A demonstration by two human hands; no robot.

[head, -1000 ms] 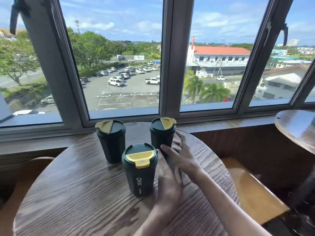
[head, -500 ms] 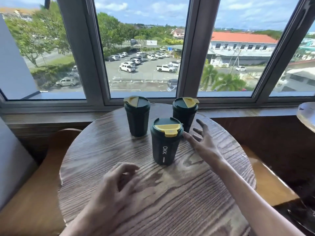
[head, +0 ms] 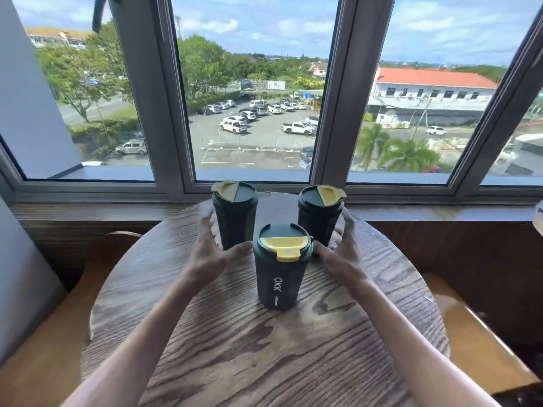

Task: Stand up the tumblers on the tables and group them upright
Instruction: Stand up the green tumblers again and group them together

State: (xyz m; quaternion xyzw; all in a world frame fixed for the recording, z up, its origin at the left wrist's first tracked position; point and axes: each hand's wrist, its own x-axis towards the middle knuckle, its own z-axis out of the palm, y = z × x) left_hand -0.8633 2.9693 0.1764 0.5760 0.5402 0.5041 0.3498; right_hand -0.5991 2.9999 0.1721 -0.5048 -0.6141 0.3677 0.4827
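Both hands reach in with fingers spread and straight, gripping nothing: the left hand [head: 207, 254] just beside the back-left tumbler [head: 235, 214], the right hand [head: 340, 254] beside the back-right tumbler [head: 320, 214]. Between their thumbs stands the front tumbler [head: 280, 268]. All three stand upright, close together, on the round wooden bench [head: 264, 348] by the window [head: 252, 92].

Three tumblers stand upright on the table [head: 264, 348]: the near tumbler [head: 279, 277] in the middle, the far left tumbler [head: 235, 215] and far right tumbler [head: 320, 214] behind it. The left hand [head: 210, 254] lies left of the group, the right hand [head: 342, 254] right. The window [head: 252, 113] lies beyond the table.
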